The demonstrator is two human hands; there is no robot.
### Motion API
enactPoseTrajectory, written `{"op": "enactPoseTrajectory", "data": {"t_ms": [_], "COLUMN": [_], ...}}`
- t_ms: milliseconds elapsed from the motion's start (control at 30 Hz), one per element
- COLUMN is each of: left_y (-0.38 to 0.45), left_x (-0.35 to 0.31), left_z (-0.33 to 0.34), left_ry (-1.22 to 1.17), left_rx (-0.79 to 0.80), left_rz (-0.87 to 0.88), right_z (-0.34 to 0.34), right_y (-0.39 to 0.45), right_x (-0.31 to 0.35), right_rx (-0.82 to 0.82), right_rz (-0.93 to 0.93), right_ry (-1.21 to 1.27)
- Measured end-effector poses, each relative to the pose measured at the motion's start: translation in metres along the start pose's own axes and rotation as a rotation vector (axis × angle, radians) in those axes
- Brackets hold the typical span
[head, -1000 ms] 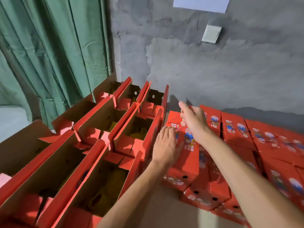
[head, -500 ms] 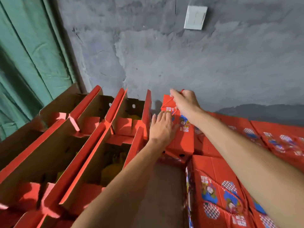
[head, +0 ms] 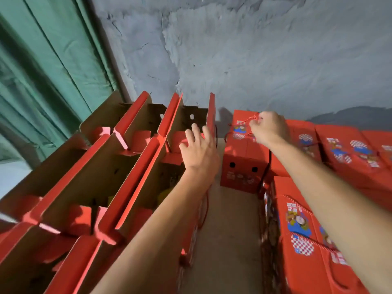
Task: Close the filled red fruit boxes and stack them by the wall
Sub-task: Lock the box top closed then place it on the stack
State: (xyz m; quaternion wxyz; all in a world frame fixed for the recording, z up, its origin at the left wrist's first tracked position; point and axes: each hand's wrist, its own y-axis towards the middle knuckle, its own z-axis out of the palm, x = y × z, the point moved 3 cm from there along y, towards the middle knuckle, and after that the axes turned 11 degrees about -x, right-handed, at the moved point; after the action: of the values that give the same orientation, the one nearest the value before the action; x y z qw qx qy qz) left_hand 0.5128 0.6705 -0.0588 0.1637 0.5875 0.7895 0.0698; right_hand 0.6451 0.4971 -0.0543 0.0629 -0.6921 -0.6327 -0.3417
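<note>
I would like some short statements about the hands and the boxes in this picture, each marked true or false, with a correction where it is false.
1. The right hand pinches the red-and-white cord on a closed box near the wall. True.
2. The left hand grips that same cord. False: it is open, fingers spread, beside the open boxes.
3. The boxes on the left have their flaps closed. False: the flaps stand up.
4. A green curtain hangs at the left. True.
</note>
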Motion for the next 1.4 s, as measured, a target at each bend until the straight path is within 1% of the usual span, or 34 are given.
{"op": "enactPoseTrajectory", "data": {"t_ms": [33,100,167,233,300,400,500,600,700,800,900,1000,1033,1100,1133,1200,1233,1300,1333,1400], "left_y": [-0.021,-0.059,-0.087,-0.105,-0.118,-0.133,-0.15,-0.177,-0.206,-0.23,-0.245,-0.254,-0.256,-0.259,-0.261,-0.267,-0.273,-0.284,-0.289,-0.294], "left_x": [0.001,0.004,0.008,0.013,0.018,0.01,-0.02,-0.06,-0.096,-0.123,-0.129,-0.127,-0.128,-0.131,-0.131,-0.124,-0.116,-0.094,-0.081,-0.053], "left_z": [-0.003,-0.007,-0.015,-0.026,-0.038,-0.054,-0.062,-0.064,-0.07,-0.075,-0.077,-0.083,-0.084,-0.09,-0.095,-0.106,-0.11,-0.114,-0.114,-0.108], "left_ry": [-0.026,-0.057,-0.064,-0.063,-0.053,-0.074,-0.108,-0.132,-0.197,-0.231,-0.24,-0.253,-0.274,-0.374,-0.444,-0.528,-0.523,-0.474,-0.435,-0.374], "left_rx": [0.039,0.109,0.122,0.125,0.146,0.155,0.161,0.174,0.204,0.228,0.249,0.26,0.268,0.283,0.278,0.219,0.183,0.109,0.066,0.003], "left_rz": [-0.041,-0.129,-0.212,-0.238,-0.231,-0.2,-0.159,-0.112,-0.096,-0.079,-0.08,-0.108,-0.122,-0.144,-0.135,-0.06,-0.021,-0.003,-0.012,-0.019], "right_z": [-0.01,-0.029,-0.048,-0.072,-0.104,-0.161,-0.203,-0.223,-0.225,-0.221,-0.218,-0.221,-0.22,-0.215,-0.212,-0.204,-0.201,-0.195,-0.19,-0.177], "right_y": [-0.016,-0.058,-0.106,-0.156,-0.196,-0.246,-0.281,-0.308,-0.334,-0.362,-0.388,-0.408,-0.414,-0.421,-0.421,-0.418,-0.416,-0.411,-0.409,-0.405], "right_x": [-0.003,-0.004,-0.004,-0.005,-0.013,-0.032,-0.048,-0.065,-0.085,-0.103,-0.114,-0.114,-0.112,-0.109,-0.105,-0.094,-0.088,-0.074,-0.068,-0.058], "right_rx": [-0.011,0.004,0.088,0.191,0.239,0.216,0.239,0.277,0.368,0.476,0.506,0.53,0.543,0.552,0.541,0.468,0.415,0.313,0.286,0.275], "right_rz": [-0.009,0.005,0.036,0.042,0.029,0.033,0.027,0.067,0.194,0.269,0.253,0.23,0.24,0.294,0.302,0.285,0.284,0.284,0.284,0.262], "right_ry": [-0.052,-0.048,0.043,0.142,0.192,0.21,0.225,0.303,0.391,0.394,0.408,0.536,0.581,0.594,0.571,0.538,0.556,0.654,0.674,0.61]}}
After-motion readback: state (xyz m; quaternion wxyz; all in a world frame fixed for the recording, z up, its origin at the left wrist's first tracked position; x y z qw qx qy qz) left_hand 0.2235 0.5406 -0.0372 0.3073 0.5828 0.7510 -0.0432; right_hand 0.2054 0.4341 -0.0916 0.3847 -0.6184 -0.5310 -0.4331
